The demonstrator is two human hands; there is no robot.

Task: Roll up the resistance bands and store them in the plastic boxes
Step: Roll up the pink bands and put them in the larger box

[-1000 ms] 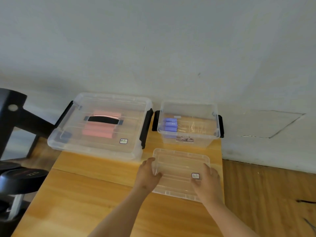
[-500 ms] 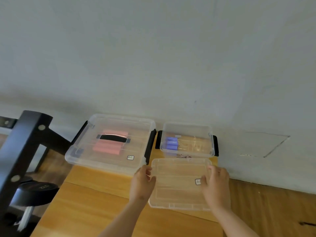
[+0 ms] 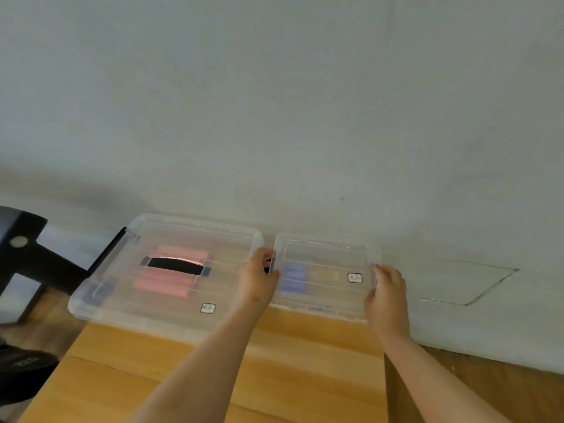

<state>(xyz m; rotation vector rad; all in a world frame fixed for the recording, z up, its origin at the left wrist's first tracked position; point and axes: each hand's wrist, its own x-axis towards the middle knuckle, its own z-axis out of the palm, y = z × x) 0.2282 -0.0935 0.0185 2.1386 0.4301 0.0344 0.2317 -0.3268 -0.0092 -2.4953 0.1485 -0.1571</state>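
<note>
A clear lid [image 3: 326, 257] lies over the small clear plastic box [image 3: 320, 309] at the back right of the wooden table. My left hand [image 3: 258, 277] grips the lid's left edge and my right hand [image 3: 386, 296] grips its right edge. Rolled purple bands [image 3: 293, 276] show through the lid inside the small box. To the left stands the large clear box [image 3: 146, 306] with its lid and black handle on, and rolled pink bands [image 3: 169, 277] are inside it.
The wooden table [image 3: 293, 361] ends just right of the small box, with wood floor [image 3: 488, 380] beyond. A grey wall rises directly behind both boxes. A black metal frame [image 3: 27, 257] and a dumbbell [image 3: 24, 367] stand at the left.
Both hands lifted the clear lid from the table in front of the small box and carried it back onto the box. The camera tilted upward.
</note>
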